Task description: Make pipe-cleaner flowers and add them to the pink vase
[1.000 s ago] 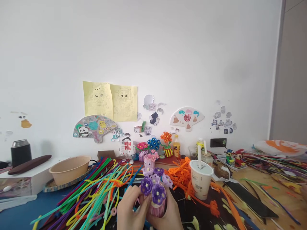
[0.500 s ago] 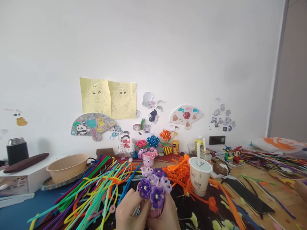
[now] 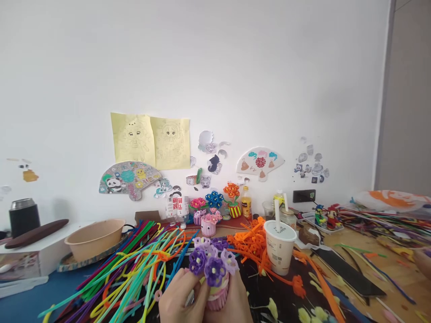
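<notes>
A small pink ribbed pot (image 3: 217, 301) with dark and light purple pipe-cleaner flowers (image 3: 214, 270) is held between both hands at the bottom centre. My left hand (image 3: 183, 294) grips it from the left, fingers bent and thumb against the pot below the blooms. From the right, my right hand (image 3: 237, 298) wraps round the same pot. Part of a yellowish filling shows under the flowers. Something small and shiny sits between the left fingers, too small to name.
Colourful pipe cleaners (image 3: 134, 264) spread at left, beside a beige bowl (image 3: 96, 237). Orange pieces (image 3: 251, 242) and a lidded cup with straw (image 3: 280, 246) stand right of the hands. Beyond are a phone (image 3: 350, 273), finished flower pots (image 3: 208, 224) and another person's hand (image 3: 422, 262).
The flower pot has tilted back, its blooms shifting slightly up and left, so more of the pot and its filling shows. Both hands still hold it.
</notes>
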`<state>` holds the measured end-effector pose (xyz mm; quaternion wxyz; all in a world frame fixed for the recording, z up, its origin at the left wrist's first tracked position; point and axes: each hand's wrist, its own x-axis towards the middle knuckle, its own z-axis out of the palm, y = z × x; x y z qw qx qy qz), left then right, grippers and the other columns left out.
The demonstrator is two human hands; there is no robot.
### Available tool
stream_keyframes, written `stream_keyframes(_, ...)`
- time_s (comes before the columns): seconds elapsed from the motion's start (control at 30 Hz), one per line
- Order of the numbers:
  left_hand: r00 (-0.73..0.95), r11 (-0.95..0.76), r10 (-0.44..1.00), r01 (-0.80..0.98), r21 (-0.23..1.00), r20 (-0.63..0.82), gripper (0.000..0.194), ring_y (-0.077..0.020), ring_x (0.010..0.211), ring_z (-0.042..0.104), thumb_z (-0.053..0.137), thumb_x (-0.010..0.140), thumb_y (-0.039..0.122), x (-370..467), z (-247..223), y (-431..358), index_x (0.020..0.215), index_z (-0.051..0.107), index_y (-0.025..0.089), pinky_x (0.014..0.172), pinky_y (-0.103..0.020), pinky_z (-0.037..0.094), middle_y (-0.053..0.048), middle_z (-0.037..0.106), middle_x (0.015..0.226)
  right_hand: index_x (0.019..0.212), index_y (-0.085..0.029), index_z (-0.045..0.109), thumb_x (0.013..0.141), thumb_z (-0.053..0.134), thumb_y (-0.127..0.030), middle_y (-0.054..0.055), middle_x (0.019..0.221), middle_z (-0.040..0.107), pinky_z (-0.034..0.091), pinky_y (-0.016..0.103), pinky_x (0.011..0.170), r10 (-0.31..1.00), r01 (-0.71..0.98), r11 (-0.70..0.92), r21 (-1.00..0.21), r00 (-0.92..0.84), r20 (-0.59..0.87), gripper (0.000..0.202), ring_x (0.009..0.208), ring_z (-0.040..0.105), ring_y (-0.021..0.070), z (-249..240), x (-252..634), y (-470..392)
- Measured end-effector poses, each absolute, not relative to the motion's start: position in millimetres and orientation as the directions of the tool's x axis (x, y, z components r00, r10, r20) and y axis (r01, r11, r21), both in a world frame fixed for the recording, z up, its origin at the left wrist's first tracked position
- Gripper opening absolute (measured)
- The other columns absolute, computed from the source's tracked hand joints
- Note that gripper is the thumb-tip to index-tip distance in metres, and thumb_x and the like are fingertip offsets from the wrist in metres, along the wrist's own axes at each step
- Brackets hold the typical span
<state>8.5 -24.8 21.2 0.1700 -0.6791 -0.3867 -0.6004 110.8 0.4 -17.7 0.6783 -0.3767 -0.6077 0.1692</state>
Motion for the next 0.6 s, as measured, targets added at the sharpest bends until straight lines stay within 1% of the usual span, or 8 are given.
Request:
stream_keyframes(0.07, 0.029, -0.613, 0.303, 0.772, 0.172, 0.953, 0.012, -0.0116, 0.05, 0.043, 0.056, 0.083, 0.013, 6, 24, -26, 0.077, 0.063, 0.021, 0.052, -0.02, 0.042, 0.004, 0.053, 0.054, 0.108, -0.019, 0.051, 0.052, 0.07, -0.021, 0.009, 0.095, 0.067, 0.056, 0.035, 0.078, 0.682, 0.247, 0.656, -0.713, 0.21, 0.7, 0.059, 0.089, 0.067, 0.0297, -18, 111, 0)
stream_keyframes(0.13, 0.077, -0.592, 0.288, 0.798, 0.114, 0.955, 0.013, -0.0113, 0.051, 0.05, 0.055, 0.084, 0.014, 5, 25, -26, 0.077, 0.064, 0.02, 0.055, -0.02, 0.045, 0.003, 0.06, 0.056, 0.107, -0.018, 0.051, 0.053, 0.067, -0.02, 0.008, 0.096, 0.066, 0.056, 0.033, 0.079, 0.669, 0.263, 0.666, -0.698, 0.205, 0.715, 0.056, 0.091, 0.067, 0.0285, -19, 110, -1)
stream_keyframes(0.23, 0.163, -0.549, 0.226, 0.836, -0.013, 0.961, 0.012, -0.0133, 0.066, 0.066, 0.056, 0.085, 0.015, 3, 22, -25, 0.087, 0.067, 0.02, 0.066, -0.021, 0.05, 0.001, 0.072, 0.069, 0.113, -0.017, 0.052, 0.06, 0.063, -0.019, 0.01, 0.102, 0.067, 0.054, 0.032, 0.083, 0.642, 0.281, 0.681, -0.676, 0.216, 0.736, 0.054, 0.094, 0.067, 0.0272, -22, 109, 0)
stream_keyframes(0.3, 0.182, -0.503, 0.192, 0.862, -0.063, 0.964, 0.014, -0.0158, 0.075, 0.07, 0.056, 0.086, 0.017, 2, 18, -23, 0.093, 0.067, 0.021, 0.072, -0.023, 0.052, 0.0, 0.075, 0.076, 0.119, -0.016, 0.05, 0.062, 0.062, -0.019, 0.01, 0.105, 0.067, 0.054, 0.032, 0.084, 0.63, 0.293, 0.682, -0.67, 0.232, 0.741, 0.059, 0.096, 0.067, 0.0274, -26, 108, 1)
stream_keyframes(0.33, 0.173, -0.491, 0.193, 0.869, -0.057, 0.966, 0.014, -0.0165, 0.076, 0.071, 0.056, 0.086, 0.018, 2, 15, -22, 0.095, 0.067, 0.021, 0.073, -0.024, 0.052, -0.001, 0.076, 0.077, 0.122, -0.016, 0.048, 0.061, 0.063, -0.019, 0.011, 0.105, 0.067, 0.054, 0.032, 0.083, 0.633, 0.293, 0.677, -0.675, 0.236, 0.737, 0.062, 0.096, 0.067, 0.0277, -27, 108, 2)
stream_keyframes(0.4, 0.122, -0.489, 0.217, 0.872, 0.0, 0.968, 0.015, -0.0165, 0.076, 0.071, 0.055, 0.087, 0.018, 1, 12, -21, 0.096, 0.067, 0.021, 0.073, -0.025, 0.052, -0.001, 0.076, 0.078, 0.121, -0.016, 0.048, 0.058, 0.064, -0.019, 0.01, 0.103, 0.067, 0.055, 0.033, 0.08, 0.661, 0.282, 0.656, -0.7, 0.233, 0.713, 0.064, 0.093, 0.067, 0.0284, -28, 108, 2)
stream_keyframes(0.47, 0.098, -0.497, 0.241, 0.867, 0.036, 0.966, 0.015, -0.0155, 0.073, 0.07, 0.056, 0.087, 0.018, 0, 10, -22, 0.097, 0.067, 0.02, 0.075, -0.025, 0.053, -0.002, 0.075, 0.079, 0.115, -0.018, 0.05, 0.057, 0.065, -0.02, 0.009, 0.1, 0.066, 0.055, 0.034, 0.079, 0.688, 0.269, 0.635, -0.724, 0.229, 0.689, 0.06, 0.091, 0.067, 0.0287, -26, 109, 1)
stream_keyframes(0.6, 0.137, -0.505, 0.297, 0.863, 0.034, 0.945, 0.015, -0.0154, 0.074, 0.07, 0.057, 0.085, 0.018, -2, 11, -25, 0.096, 0.067, 0.02, 0.073, -0.023, 0.054, -0.003, 0.075, 0.081, 0.109, -0.018, 0.051, 0.06, 0.067, -0.023, 0.009, 0.098, 0.065, 0.053, 0.036, 0.083, 0.706, 0.263, 0.608, -0.749, 0.253, 0.662, 0.052, 0.092, 0.065, 0.0286, -17, 111, -4)
